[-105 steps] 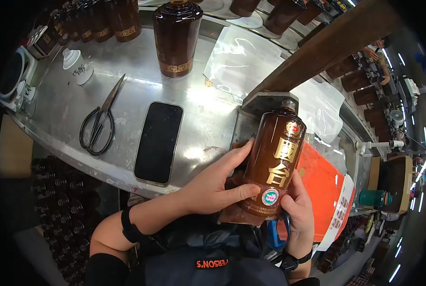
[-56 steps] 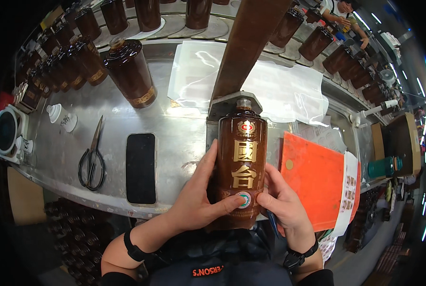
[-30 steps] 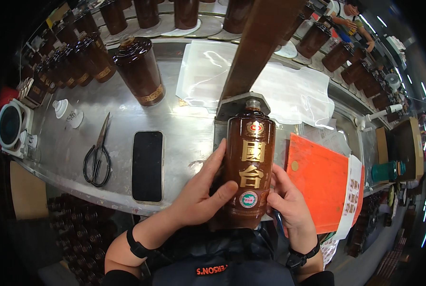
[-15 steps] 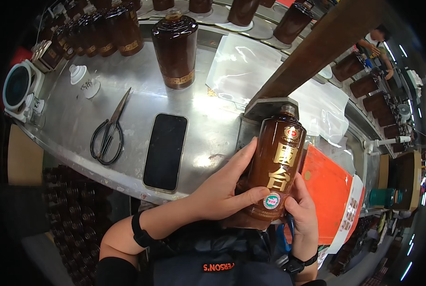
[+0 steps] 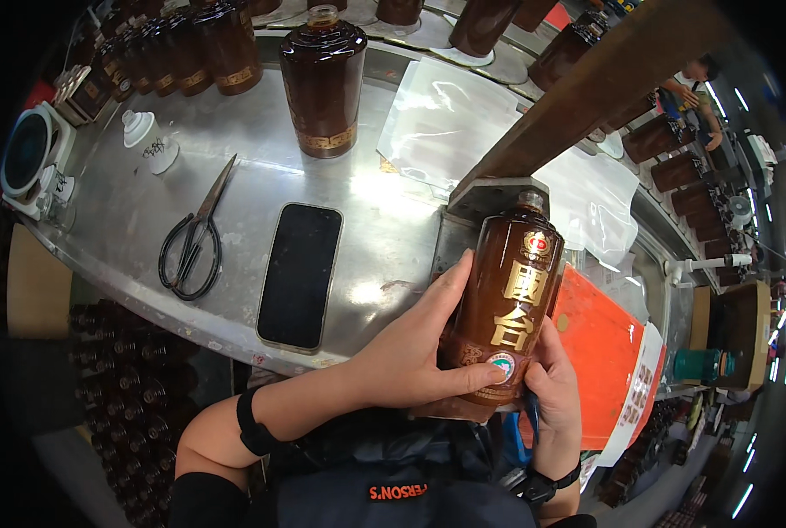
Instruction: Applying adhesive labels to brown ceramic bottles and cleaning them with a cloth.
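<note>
A brown glass bottle [image 5: 512,290] with gold lettering is tilted in front of me, its neck up by a metal bracket [image 5: 499,195]. My left hand [image 5: 433,348] wraps its left side, with the thumb lying over the lower part of a round green-and-white sticker [image 5: 501,363]. Along the bottle's lower right edge, my right hand [image 5: 556,383] grips with bent fingers, partly hidden behind the glass. A blue item, too hidden to name, shows beside the right palm. An orange-red sheet or packet [image 5: 600,352] lies just right of the bottle.
On the metal table lie a black phone [image 5: 300,277], scissors [image 5: 195,251] and a white dispenser bottle [image 5: 151,141]. Another brown bottle [image 5: 323,88] stands behind them. A slanting beam [image 5: 587,97] crosses above clear plastic sheets [image 5: 446,119]. Bottles ride a conveyor at the back; a person [image 5: 697,101] stands far right.
My left thumb has slid down onto the round sticker. The held bottle stays in nearly the same place. Conveyor bottles at the back have shifted right.
</note>
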A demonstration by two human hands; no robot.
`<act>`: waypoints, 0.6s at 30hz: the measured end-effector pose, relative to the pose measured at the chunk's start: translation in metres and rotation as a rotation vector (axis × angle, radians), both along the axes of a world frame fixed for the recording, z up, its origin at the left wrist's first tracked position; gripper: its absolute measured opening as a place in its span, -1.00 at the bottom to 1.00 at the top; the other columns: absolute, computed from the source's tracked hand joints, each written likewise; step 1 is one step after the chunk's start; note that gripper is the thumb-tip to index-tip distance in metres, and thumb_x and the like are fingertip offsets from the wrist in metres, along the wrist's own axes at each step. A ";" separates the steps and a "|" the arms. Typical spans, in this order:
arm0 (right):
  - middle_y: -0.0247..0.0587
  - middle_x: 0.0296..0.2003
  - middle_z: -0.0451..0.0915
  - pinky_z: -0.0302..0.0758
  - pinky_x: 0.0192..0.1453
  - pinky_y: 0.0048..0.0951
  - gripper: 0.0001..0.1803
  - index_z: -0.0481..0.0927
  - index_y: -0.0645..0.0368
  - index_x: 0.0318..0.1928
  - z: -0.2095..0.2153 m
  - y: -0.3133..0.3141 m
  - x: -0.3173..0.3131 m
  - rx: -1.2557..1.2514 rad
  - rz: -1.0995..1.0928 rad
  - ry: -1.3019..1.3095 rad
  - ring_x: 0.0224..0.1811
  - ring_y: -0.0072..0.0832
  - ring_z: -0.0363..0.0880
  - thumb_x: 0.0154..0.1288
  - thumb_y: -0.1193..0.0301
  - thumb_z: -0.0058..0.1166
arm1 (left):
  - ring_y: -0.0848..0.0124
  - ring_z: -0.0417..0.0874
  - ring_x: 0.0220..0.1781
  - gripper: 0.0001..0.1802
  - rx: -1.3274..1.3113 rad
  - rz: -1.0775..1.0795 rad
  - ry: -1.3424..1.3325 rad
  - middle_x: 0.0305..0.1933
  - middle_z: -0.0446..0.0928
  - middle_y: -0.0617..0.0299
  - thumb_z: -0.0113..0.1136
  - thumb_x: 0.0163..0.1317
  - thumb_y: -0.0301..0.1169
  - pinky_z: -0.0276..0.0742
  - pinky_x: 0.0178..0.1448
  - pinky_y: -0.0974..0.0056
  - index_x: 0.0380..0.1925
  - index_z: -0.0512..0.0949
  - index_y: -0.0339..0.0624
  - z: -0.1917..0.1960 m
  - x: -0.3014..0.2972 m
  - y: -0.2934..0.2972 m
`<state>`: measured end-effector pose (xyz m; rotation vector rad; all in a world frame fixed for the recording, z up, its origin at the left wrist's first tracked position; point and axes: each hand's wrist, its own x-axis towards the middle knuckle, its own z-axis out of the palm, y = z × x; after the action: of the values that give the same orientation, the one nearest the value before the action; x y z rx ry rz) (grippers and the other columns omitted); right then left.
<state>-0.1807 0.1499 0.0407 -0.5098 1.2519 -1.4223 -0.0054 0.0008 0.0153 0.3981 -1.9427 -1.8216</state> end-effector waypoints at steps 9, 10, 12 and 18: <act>-0.10 0.35 0.40 0.39 0.40 -0.30 0.07 0.10 0.28 0.51 0.003 -0.003 0.002 0.054 -0.015 0.034 0.37 -0.31 0.43 0.16 0.14 0.47 | -0.10 -0.01 0.62 0.25 0.009 0.002 -0.010 0.55 -0.06 -0.41 0.38 0.21 0.02 0.00 0.61 0.07 0.50 -0.23 -0.53 0.000 0.000 0.001; -0.10 0.35 0.40 0.39 0.40 -0.30 0.07 0.10 0.28 0.51 0.002 -0.003 0.002 0.052 -0.012 0.033 0.37 -0.31 0.43 0.16 0.14 0.47 | -0.10 -0.01 0.62 0.21 0.010 0.011 0.006 0.55 -0.06 -0.39 0.36 0.24 0.02 0.00 0.61 0.06 0.51 -0.19 -0.52 -0.001 0.001 0.001; -0.19 0.32 0.43 0.48 -0.21 -0.68 -0.01 0.08 0.20 0.52 -0.003 -0.001 0.002 0.006 -0.018 -0.021 0.02 -0.55 0.62 0.22 0.30 0.41 | -0.09 -0.02 0.62 0.16 -0.131 0.033 0.007 0.55 -0.04 -0.36 0.33 0.27 0.01 -0.01 0.61 0.05 0.51 -0.15 -0.50 -0.009 0.006 -0.006; -0.20 0.26 0.49 0.48 -0.20 -0.67 0.01 0.10 0.22 0.51 -0.003 -0.001 0.004 0.007 -0.046 0.004 0.09 -0.55 0.59 0.19 0.23 0.44 | -0.06 -0.09 0.63 0.03 -0.228 0.021 0.010 0.58 0.00 -0.23 0.24 0.36 0.00 -0.04 0.60 0.01 0.53 -0.07 -0.42 -0.015 0.013 -0.009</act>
<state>-0.1767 0.1492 0.0373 -0.4819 1.2787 -1.4556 0.0078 -0.0082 -0.0001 0.3325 -2.1020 -1.5631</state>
